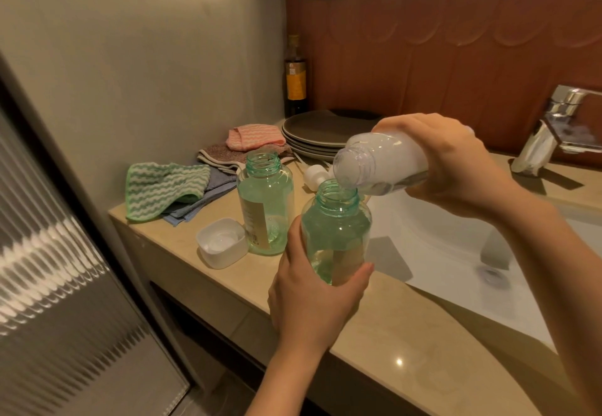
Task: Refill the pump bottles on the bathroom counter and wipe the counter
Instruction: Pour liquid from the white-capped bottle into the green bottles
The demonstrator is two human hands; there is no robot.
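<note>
We gripped the open green bottle in our left hand over the counter edge | our right hand clasped a white bottle tilted at its 1 o'clock, mouth over mouth.

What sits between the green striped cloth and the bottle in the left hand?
Head view: a second green bottle, standing open, and a white cap lying open side up by its base. Both rest on the counter.
</note>
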